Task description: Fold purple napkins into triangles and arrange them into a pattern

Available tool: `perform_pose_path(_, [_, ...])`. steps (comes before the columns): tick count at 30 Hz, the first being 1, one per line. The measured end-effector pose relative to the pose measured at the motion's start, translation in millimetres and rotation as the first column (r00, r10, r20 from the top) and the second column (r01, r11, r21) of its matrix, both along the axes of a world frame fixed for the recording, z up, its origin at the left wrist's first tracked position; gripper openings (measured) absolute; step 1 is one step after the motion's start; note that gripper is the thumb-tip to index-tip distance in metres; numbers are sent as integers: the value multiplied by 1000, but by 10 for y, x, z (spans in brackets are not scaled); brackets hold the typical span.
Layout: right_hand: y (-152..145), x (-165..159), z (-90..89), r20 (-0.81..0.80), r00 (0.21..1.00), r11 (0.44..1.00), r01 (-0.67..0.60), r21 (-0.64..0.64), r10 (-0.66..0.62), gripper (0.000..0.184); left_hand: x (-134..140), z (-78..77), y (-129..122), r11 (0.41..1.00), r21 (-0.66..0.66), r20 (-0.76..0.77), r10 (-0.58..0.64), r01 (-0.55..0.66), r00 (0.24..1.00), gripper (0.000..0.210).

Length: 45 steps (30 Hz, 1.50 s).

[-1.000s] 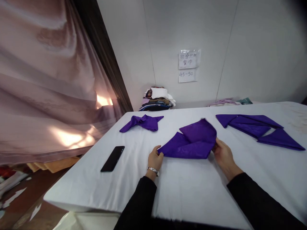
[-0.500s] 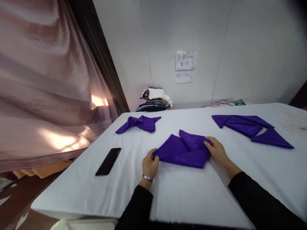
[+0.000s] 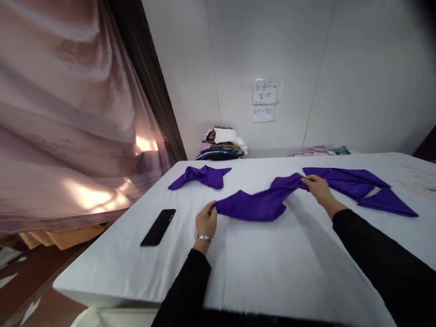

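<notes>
I see a phone [image 3: 158, 228] on the table [image 3: 272, 268]'s left, one cloth [image 3: 207, 176] beyond it, other cloths [image 3: 352, 185] far right, a middle cloth [image 3: 257, 206] between left hand [image 3: 206, 222] and right hand [image 3: 319, 190], piled clothes [image 3: 223, 145] behind.

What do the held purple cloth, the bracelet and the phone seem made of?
Purple cloth: thin fabric, low sheen; it sags and bends softly, though the fibre is unclear. Bracelet: probably polished metal, from its silvery glints. Phone: likely glass-fronted, its black face flat and smooth.
</notes>
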State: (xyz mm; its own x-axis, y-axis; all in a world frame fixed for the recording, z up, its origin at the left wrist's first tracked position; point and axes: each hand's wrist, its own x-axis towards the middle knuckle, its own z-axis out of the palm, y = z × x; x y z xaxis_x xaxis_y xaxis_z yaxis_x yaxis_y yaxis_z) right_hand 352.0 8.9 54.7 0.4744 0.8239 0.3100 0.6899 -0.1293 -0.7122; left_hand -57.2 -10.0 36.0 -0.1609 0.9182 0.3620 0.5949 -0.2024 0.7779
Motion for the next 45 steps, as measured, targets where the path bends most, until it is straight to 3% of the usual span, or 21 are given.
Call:
perform_pose_path(3, [-146, 98, 246, -373, 928, 952, 95, 291, 22, 23, -102, 297, -46, 970, 235, 154, 20, -57, 988, 30])
perform_pose_path(5, [-361, 95, 253, -550, 827, 925, 114, 362, 113, 27, -177, 372, -177, 949, 307, 135, 31, -72, 990, 32])
perform_pose_path(7, [-635, 63, 116, -585, 801, 960, 51, 277, 126, 29, -261, 297, -355, 960, 278, 36, 30, -39, 999, 32])
perform_pose_path(10, [-1036, 44, -234, -584, 810, 999, -43, 31, 53, 31, -397, 9, -626, 999, 34, -197, -18, 25, 980, 33])
perform_pose_path(12, [-1231, 72, -445, -554, 832, 987, -113, -111, 33, 34, -476, -156, -768, 984, -174, -337, -86, 28, 938, 37])
perform_pose_path(15, [-1388, 132, -609, -349, 933, 975, -149, -165, 83, 37, -548, -217, -884, 932, -361, -486, -167, -23, 858, 45])
perform_pose_path(17, [-1439, 131, -621, -119, 989, 985, -106, -134, 90, 41, -565, -169, -895, 932, -357, -576, -171, -58, 800, 47])
perform_pose_path(19, [-1492, 70, -596, 69, 991, 990, -106, -94, 113, 43, -572, -116, -865, 959, -282, -652, -164, -36, 740, 46])
perform_pose_path(22, [-1600, -108, -570, 156, 934, 946, -310, -100, 322, 41, -589, -101, -765, 973, -195, -693, -223, 120, 686, 51])
perform_pose_path(24, [-1666, -228, -591, 152, 856, 866, -469, -175, 495, 42, -606, -131, -678, 952, -207, -666, -307, 227, 679, 54])
perform_pose_path(26, [-1697, -302, -642, 170, 799, 812, -540, -223, 578, 38, -618, -172, -593, 932, -216, -625, -361, 290, 692, 50])
perform_pose_path(32, [-1598, -269, -780, 231, 807, 840, -515, -172, 543, 28, -621, -188, -431, 911, -131, -484, -404, 392, 776, 26])
perform_pose_path(35, [-1549, -206, -764, 187, 821, 840, -512, -178, 540, 31, -619, -58, -408, 921, -40, -334, -379, 388, 863, 24])
perform_pose_path(38, [-1543, -162, -680, 156, 844, 857, -494, -146, 513, 32, -578, 173, -428, 921, 67, -164, -370, 384, 915, 17])
perform_pose_path(42, [-1581, -186, -440, 133, 896, 906, -416, -76, 423, 33, -462, 475, -492, 913, 121, -12, -391, 389, 921, 15])
perform_pose_path(45, [-1613, -245, -208, 135, 915, 925, -377, -43, 380, 32, -400, 587, -507, 933, 92, 73, -354, 347, 933, 19])
